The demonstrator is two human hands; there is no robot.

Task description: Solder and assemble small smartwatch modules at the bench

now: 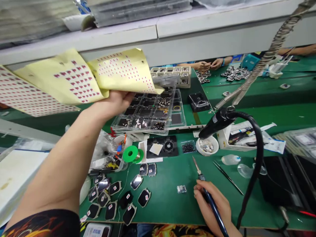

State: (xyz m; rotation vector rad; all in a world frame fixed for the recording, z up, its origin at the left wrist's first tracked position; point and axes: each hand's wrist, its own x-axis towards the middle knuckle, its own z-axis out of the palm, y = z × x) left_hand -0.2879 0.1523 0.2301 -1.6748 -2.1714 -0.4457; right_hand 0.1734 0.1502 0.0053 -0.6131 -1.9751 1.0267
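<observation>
The left hand (pixel 111 103) is half-closed, holding up a yellow sheet of red labels (pixel 123 70) high over the bench; this light, floppy paper seems best taken by its edge. The right hand (pixel 212 200) is closing around a blue-handled soldering iron (pixel 217 217) above a green bench mat (pixel 168 194).

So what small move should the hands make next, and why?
I'd probably lower the yellow sheet toward the right hand. The left hand holds it high over the clear plastic tray, while the pointed blue tool sits low over the green mat, far from the sheet's red marks.
</observation>
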